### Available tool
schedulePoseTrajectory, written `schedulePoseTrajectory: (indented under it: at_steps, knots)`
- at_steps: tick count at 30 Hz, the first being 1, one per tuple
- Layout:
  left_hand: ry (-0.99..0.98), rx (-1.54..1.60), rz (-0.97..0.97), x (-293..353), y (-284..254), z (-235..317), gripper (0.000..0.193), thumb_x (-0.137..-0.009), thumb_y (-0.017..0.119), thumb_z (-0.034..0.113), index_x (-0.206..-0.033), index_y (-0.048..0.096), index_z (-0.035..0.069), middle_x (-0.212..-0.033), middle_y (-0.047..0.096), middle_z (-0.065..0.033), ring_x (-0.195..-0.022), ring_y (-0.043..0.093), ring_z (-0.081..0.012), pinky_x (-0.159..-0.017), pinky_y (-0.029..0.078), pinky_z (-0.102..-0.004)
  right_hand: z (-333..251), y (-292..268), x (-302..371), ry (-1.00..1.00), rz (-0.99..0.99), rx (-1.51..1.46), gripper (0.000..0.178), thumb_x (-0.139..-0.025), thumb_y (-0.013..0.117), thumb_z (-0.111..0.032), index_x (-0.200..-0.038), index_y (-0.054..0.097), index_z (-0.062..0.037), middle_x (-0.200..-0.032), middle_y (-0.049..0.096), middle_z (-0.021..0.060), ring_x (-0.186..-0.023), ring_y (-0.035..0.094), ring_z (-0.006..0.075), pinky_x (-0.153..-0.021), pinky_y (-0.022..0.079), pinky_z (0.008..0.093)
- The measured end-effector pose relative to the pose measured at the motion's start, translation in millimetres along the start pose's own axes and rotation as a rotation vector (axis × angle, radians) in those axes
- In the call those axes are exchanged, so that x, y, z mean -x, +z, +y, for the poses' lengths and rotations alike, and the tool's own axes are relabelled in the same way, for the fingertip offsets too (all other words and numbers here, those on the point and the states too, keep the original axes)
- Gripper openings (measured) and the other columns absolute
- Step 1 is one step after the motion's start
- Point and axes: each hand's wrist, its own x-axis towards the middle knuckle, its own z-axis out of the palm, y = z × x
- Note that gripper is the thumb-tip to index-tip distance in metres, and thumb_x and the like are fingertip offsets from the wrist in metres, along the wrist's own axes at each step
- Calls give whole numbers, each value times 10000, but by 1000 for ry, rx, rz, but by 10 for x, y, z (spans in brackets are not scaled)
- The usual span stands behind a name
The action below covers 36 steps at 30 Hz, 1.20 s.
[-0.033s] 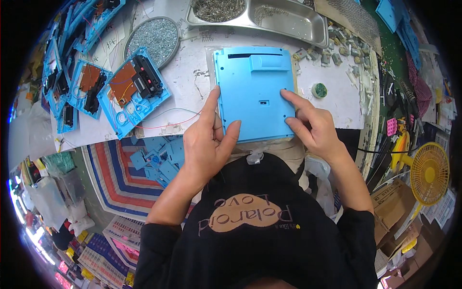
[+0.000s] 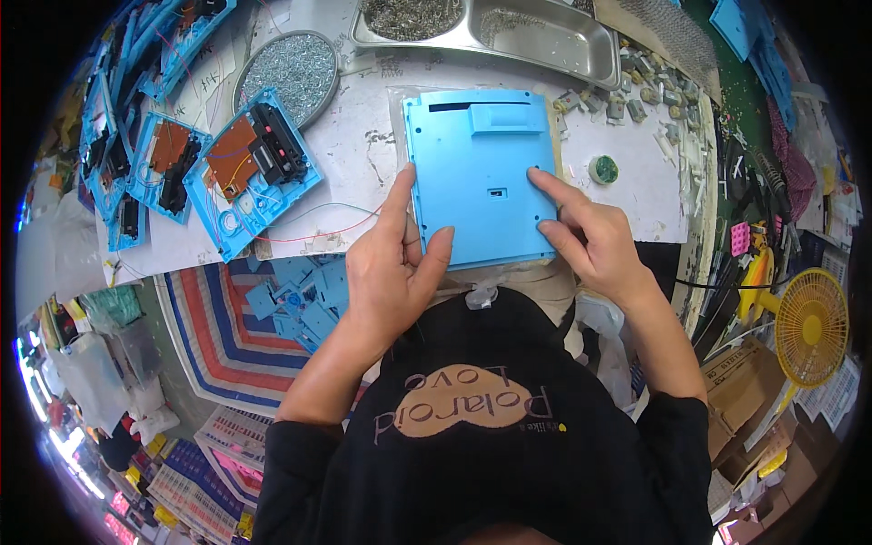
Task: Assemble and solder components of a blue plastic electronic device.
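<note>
Here, blue casing point(image 2: 477, 163): laid flat at the near edge of the bench point(image 2: 350, 154), slotted face up, apparently so that it can be reached equally from both sides.
Left hand point(image 2: 386, 263): forefinger set along the left edge, thumb spread from it over the lower left corner; not closed round anything.
Right hand point(image 2: 595, 238): forefinger and thumb held apart, tips touching the right margin; the casing is seemingly steadied rather than gripped.
Opened shell point(image 2: 263, 204): rested to the left, dark mechanism point(image 2: 275, 145) upward, perhaps so its insides stay accessible.
Round dish point(image 2: 337, 77) and steel tray point(image 2: 563, 45): placed beyond, small metal parts point(image 2: 286, 77) gathered in them, presumably against scattering.
</note>
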Motion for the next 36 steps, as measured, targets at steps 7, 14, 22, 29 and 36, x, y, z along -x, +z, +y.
schedulePoseTrajectory:
  at_steps: [7,14,22,29,36]
  knots:
    - [-80,-19,26,140,67,-149,624,-888,760,176,-1428,521,-25,-586,510,-85,-502,538,-193,-511,450,-326,-189,17,20,-78,-126,558,619,-961,661,-180,-1541,449,-135,-552,582,99,-437,569,253,-459,462,388]
    - [-70,57,-340,-237,-509,-92,454,-891,769,242,-1259,668,-4,-636,602,-120,-530,584,-198,-545,476,-330,-464,-261,-286,-207,-426,843,607,-897,650,-184,-1434,501,56,-517,572,100,-447,589,288,-477,471,423]
    - [-18,-785,13,-1767,-1509,-1021,261,-835,734,317,-940,767,81,-921,746,-135,-907,712,-328,-820,546,-443,-867,-527,-933,-329,-789,850,268,-847,599,-133,-1003,727,44,-639,669,153,-590,685,339,-580,555,438]
    - [-74,-801,-172,-2043,-1296,-951,221,-784,799,277,-905,763,95,-933,755,-139,-924,724,-319,-838,557,-445,-646,223,-2511,-681,-89,510,129,-869,648,-185,-910,705,-77,-883,689,130,-929,642,331,-807,530,454]
    - [72,-730,-32,-1990,-1420,-1208,204,-873,687,237,-955,725,54,-912,729,-179,-891,700,-374,-822,539,-474,-642,834,-3118,-587,-200,735,150,-861,695,-186,-970,724,-88,-933,669,67,-998,610,274,-862,486,457]
